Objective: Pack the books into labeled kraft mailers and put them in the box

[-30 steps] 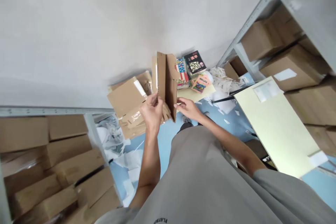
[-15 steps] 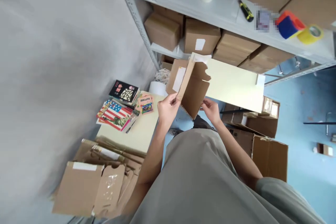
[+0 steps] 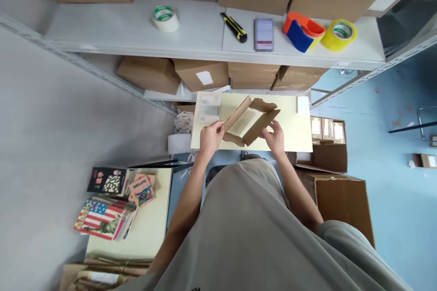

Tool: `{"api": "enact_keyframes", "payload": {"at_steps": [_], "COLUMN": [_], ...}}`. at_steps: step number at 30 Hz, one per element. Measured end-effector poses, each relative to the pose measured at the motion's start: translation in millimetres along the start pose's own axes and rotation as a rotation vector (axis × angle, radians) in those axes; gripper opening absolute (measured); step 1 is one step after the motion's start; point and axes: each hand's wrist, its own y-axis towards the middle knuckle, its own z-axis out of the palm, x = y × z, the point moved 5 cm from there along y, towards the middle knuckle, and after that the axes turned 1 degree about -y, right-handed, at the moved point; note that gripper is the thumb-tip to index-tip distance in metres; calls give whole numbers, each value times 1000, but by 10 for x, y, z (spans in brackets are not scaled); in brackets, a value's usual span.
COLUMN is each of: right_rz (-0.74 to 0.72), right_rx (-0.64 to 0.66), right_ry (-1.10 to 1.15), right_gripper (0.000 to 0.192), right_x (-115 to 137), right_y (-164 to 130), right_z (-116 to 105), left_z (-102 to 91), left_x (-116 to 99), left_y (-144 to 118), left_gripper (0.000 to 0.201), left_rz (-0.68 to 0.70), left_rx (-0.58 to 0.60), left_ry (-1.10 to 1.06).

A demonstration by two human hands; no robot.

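A brown cardboard box [image 3: 261, 127] is held between my two hands over the pale yellow table [image 3: 293, 138]. Its walls are spread into a slanted frame, and the table top shows through the middle. My left hand [image 3: 210, 138] pinches the left wall near its lower corner. On the opposite wall, my right hand [image 3: 274, 138] grips the lower right side with thumb and fingers. Short curved flaps stick out at the far and near ends. Behind the box, a faint clear or whitish item [image 3: 209, 107] lies at the table's left end.
On the grey shelf [image 3: 198, 32] ahead are white tape [image 3: 165, 19], a utility knife [image 3: 234, 27], a blurred-out phone-like item [image 3: 264, 35], a tape dispenser [image 3: 302, 32] and yellow tape [image 3: 339, 35]. Books [image 3: 105, 218] lie on a left side table. Open cartons [image 3: 341, 204] stand right.
My view has swung left toward the shelf and table. The box has moved over the table and its walls have spread apart, both hands still holding it.
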Motion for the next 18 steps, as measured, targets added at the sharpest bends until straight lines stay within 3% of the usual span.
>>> {"api": "enact_keyframes", "payload": {"at_steps": [4,8,11,14,18], "right_rz": [106,119,86,90,49], "right_rx": [124,50,86,182,192], "right_ry": [-87,-360,-597,-731,-700], "right_gripper": [118,128,101,56,31], "right_x": [-132,-75,99,197,173], "right_y": [356,803,1183,1398,1350], "right_z": [-108,-319,-417,-443,-496], "left_z": [247,386,443,430,468], "left_x": [-254,-341,-348,-254,192], "left_y": [516,923,1125,1138,789], "left_gripper": [40,43,45,52,88], "left_rz": [60,83,119,130,-133], "left_rx": [137,229,248,144,49], "left_ry": [146,208,157,34,-147]}}
